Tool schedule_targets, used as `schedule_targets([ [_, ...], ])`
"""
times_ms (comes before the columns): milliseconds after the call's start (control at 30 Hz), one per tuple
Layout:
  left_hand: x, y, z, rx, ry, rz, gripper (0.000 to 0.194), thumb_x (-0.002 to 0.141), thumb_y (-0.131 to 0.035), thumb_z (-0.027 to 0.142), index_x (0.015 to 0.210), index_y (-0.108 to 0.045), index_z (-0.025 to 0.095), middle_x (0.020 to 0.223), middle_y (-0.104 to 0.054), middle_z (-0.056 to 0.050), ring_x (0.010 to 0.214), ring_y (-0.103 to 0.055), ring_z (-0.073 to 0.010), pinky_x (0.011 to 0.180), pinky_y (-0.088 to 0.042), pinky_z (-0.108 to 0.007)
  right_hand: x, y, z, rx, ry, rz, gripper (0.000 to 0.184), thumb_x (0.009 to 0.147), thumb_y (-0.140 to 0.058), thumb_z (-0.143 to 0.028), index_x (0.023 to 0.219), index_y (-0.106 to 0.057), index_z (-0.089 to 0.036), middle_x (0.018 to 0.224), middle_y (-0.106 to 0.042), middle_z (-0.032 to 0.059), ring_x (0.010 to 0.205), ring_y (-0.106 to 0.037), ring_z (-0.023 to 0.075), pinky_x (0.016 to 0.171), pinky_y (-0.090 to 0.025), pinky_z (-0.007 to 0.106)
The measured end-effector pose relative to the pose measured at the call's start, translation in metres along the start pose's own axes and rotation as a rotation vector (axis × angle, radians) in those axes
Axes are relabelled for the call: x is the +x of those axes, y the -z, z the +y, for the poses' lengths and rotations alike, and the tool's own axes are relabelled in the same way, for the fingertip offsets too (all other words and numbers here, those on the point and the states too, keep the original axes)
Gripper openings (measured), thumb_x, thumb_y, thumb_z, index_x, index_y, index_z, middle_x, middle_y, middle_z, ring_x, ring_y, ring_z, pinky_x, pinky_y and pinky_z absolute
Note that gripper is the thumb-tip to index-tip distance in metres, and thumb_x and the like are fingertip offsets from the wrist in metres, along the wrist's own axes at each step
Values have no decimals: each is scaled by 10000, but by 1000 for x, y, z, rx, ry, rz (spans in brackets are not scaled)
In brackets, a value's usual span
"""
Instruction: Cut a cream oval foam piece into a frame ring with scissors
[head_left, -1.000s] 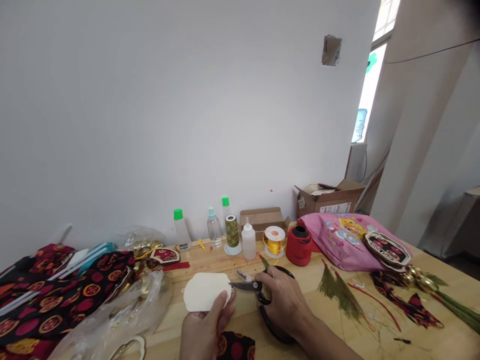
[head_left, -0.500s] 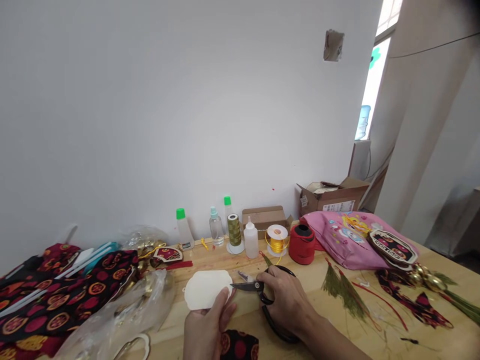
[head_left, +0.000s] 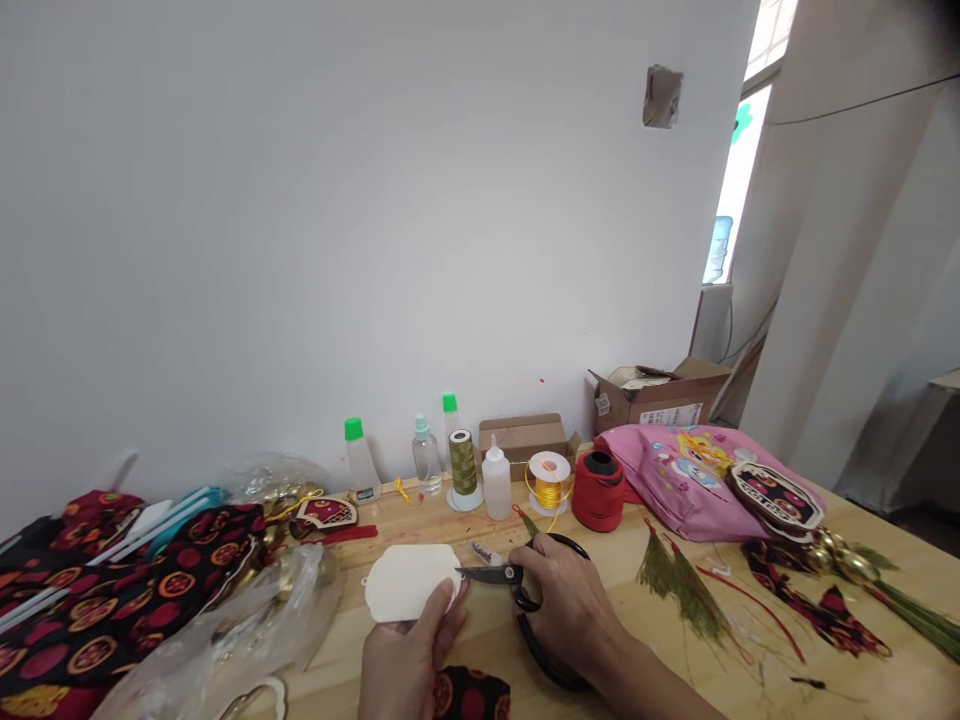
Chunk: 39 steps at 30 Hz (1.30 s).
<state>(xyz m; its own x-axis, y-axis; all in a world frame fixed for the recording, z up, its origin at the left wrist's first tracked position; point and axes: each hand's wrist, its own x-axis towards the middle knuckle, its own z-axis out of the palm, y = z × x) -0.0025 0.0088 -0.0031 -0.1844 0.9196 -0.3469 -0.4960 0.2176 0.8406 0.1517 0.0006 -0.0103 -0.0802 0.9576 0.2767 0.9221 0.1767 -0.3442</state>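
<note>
While gripping the cream plaque [head_left: 409, 582] only near its right end, could let it swivel under a sideways push. Head view: grasping it in the left hand [head_left: 401, 665], with thumb on top, over the near part of the wooden table [head_left: 626, 620]. Grasping the black-handled scissors [head_left: 491, 575] in the right hand [head_left: 574, 605], with fingers curled about the handles. Aiming blade tips at the plaque's right end; cannot tell whether touching or just short, nor what, if anything, between the blades. Might nick the left thumb or fingertips, so near the tips, through a slip or hasty squeeze. Might score or chip the rim by levering or twisting the blades. Might catch the black patterned cloth [head_left: 472, 692], just beside the left hand, by dipping the scissors. Might topple the white squeeze bottle [head_left: 497, 488] or snag yellow thread on the spool [head_left: 550, 490], both just beyond the scissors, by swinging forward too freely.
</note>
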Motion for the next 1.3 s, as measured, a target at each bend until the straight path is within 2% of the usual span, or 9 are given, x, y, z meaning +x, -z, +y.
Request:
schedule_targets([
  [167, -5, 0, -1, 37, 34, -35, 306, 657, -579, -13, 931, -574, 122, 690, -697, -58, 624, -654, -160, 514, -520, -216, 3, 1, 6, 33, -121, 66, 293, 641, -496, -164, 907, -574, -259, 808, -572, 20, 746, -525, 156, 596, -323, 221],
  [300, -2, 4, 3, -27, -47, 5, 354, 680, -556, 0, 996, -548, 158, 751, -690, -50, 647, -651, -140, 532, -514, -193, 1, 2, 3, 55, -28, 63, 289, 648, -496, -173, 913, -568, -264, 820, -555, 18, 739, -514, 147, 591, -321, 214],
  [500, 4, 9, 11, -28, -116, -22, 352, 669, -567, 31, 998, -548, 155, 795, -681, -68, 704, -649, -177, 546, -526, -238, -2, 1, 3, 83, -2, -21, 389, 608, -483, -112, 952, -547, -282, 835, -558, 10, 770, -518, 152, 628, -333, 215],
  [667, 6, 10, 14, 33, -117, 14, 326, 622, -633, 100, 941, -584, 142, 803, -683, -64, 710, -642, -169, 551, -515, -222, -8, 12, 3, 147, 112, -72, 490, 578, -510, -115, 1044, -496, -269, 940, -544, 17, 874, -485, 163, 753, -335, 235],
  [767, 7, 9, 14, 88, -104, -10, 346, 586, -674, 156, 923, -596, 127, 796, -686, -75, 731, -639, -182, 528, -504, -207, -13, 21, -1, 148, 187, -116, 498, 584, -533, -141, 1066, -496, -261, 948, -536, 30, 883, -468, 171, 760, -339, 245],
  [900, 4, 7, 11, 75, -99, -69, 389, 592, -672, 164, 966, -576, 127, 832, -683, -99, 748, -639, -202, 494, -495, -210, -11, 31, -8, 122, 236, -160, 250, 613, -550, -161, 839, -617, -244, 842, -566, 28, 821, -476, 171, 701, -350, 237],
  [1000, 1, 4, 8, 21, -80, -115, 390, 609, -648, 124, 989, -561, 124, 852, -681, -109, 764, -637, -218, 521, -509, -246, -3, 33, -17, 198, 175, -62, 120, 697, -532, -220, 766, -630, -213, 754, -583, 20, 743, -493, 145, 658, -349, 221],
  [1100, -1, 4, 5, 39, -33, -184, 387, 615, -657, 166, 989, -563, 129, 876, -679, -108, 797, -629, -224, 590, -518, -277, 8, 29, -30, 299, 147, 13, 215, 771, -476, -314, 680, -622, -186, 633, -558, -2, 619, -476, 109, 567, -331, 195],
  [1300, 3, 10, 1, 139, -5, -206, 283, 588, -684, 209, 857, -625, 144, 854, -692, -89, 760, -638, -204, 560, -518, -251, 21, 12, -44, 367, 206, 77, 300, 761, -468, -185, 473, -547, -152, 474, -435, -43, 509, -406, 73, 477, -273, 166],
])
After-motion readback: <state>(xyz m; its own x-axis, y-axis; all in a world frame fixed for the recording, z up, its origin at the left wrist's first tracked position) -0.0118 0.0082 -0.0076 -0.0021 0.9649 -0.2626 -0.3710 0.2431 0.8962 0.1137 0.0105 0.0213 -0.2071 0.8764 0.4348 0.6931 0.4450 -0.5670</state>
